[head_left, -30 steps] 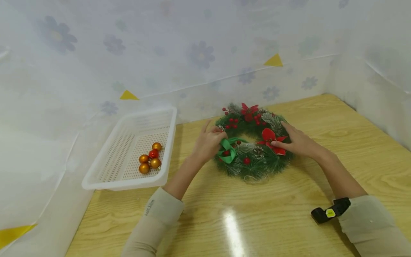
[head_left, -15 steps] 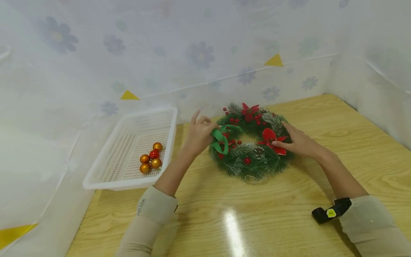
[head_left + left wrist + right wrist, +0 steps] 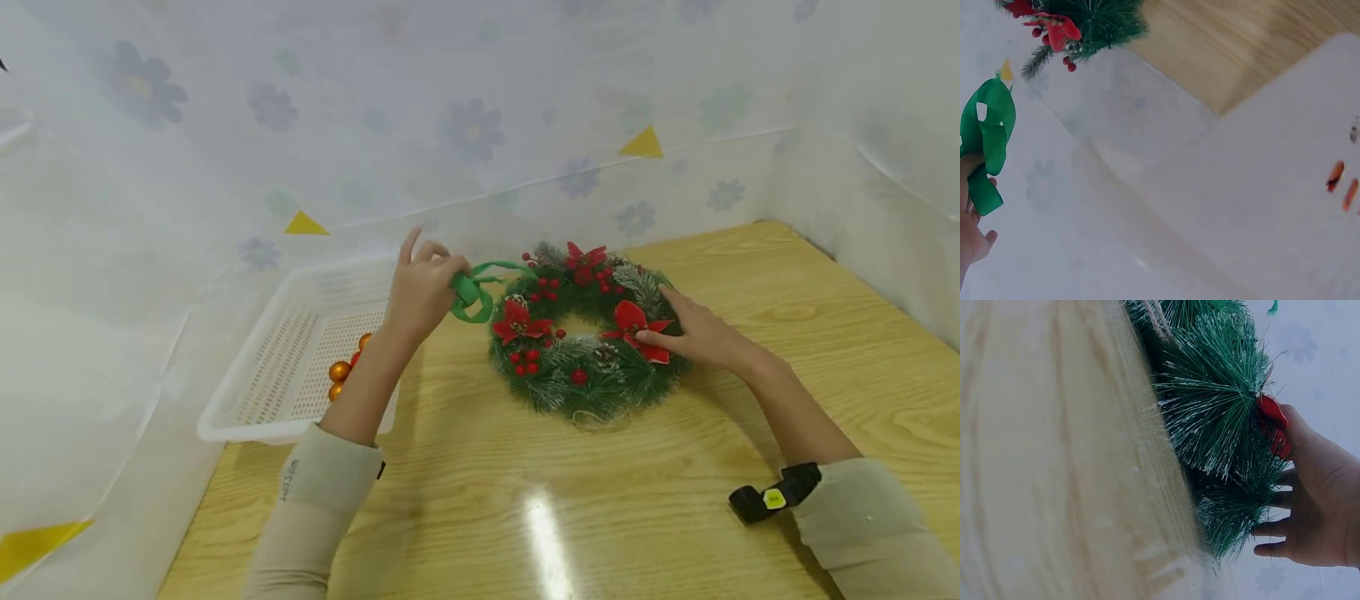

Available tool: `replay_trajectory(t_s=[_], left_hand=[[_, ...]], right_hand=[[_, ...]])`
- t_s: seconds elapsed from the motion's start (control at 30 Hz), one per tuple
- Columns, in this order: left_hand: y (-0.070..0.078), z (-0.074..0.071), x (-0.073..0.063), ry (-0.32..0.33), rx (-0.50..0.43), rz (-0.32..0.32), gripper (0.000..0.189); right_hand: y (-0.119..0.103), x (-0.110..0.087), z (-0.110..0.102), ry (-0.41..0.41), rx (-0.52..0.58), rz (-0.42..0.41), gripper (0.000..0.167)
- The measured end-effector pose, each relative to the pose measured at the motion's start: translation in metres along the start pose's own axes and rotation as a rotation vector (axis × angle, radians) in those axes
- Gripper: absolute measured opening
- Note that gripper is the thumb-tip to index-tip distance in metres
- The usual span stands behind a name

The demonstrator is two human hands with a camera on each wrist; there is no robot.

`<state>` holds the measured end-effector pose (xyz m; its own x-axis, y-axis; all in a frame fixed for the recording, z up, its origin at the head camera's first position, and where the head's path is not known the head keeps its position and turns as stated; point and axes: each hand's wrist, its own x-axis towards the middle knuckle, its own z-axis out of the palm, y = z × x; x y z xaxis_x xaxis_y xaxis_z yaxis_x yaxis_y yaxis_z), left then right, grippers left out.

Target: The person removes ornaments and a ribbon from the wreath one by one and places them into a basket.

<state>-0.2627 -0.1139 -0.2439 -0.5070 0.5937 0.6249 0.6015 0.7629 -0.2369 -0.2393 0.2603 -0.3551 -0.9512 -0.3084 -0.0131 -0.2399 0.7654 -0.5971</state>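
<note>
My left hand [image 3: 420, 296] is raised between the basket and the wreath. Its thumb and fingers pinch a looped green ribbon [image 3: 467, 290], while the index or outer finger points up. A thin tail of ribbon stretches toward the wreath's left edge. In the left wrist view the ribbon [image 3: 1002, 109] hangs in wide loops from the fingers. The green wreath [image 3: 637, 383] lies on the table, with red poinsettias, berries and frosted sprigs. At its right side my right hand [image 3: 701, 333] holds it, thumb on a red poinsettia [image 3: 632, 321] and fingers along the outer needles.
A white plastic basket [image 3: 255, 432] stands left of the wreath, partly behind my left forearm. Several gold baubles [image 3: 340, 372] and a red one lie in it. Flower-patterned white sheeting [image 3: 472, 133] walls the back and sides of the wooden table [image 3: 465, 500].
My left hand has drawn the green ribbon left and up, off the wreath, uncovering the left poinsettia and berries. My right hand has stayed on the wreath.
</note>
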Motion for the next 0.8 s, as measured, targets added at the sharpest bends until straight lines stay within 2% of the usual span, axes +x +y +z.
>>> replay_trajectory(t_s=[0.17, 0.33, 0.6, 0.8], left_hand=[[-0.022, -0.008, -0.005, 0.036, 0.007, -0.012, 0.01], [-0.046, -0.019, -0.017, 0.032, 0.034, -0.064, 0.013], [-0.08, -0.03, -0.048, -0.052, 0.121, -0.186, 0.017], [-0.105, -0.025, -0.077, -0.118, 0.149, -0.313, 0.018]], right_hand=[[0.0, 0.001, -0.001, 0.0, -0.006, 0.0, 0.095], [-0.001, 0.001, -0.001, -0.005, -0.017, 0.002, 0.094], [-0.002, 0.0, -0.001, -0.006, -0.016, 0.004, 0.094], [-0.002, -0.001, -0.001, -0.011, -0.009, 0.004, 0.096]])
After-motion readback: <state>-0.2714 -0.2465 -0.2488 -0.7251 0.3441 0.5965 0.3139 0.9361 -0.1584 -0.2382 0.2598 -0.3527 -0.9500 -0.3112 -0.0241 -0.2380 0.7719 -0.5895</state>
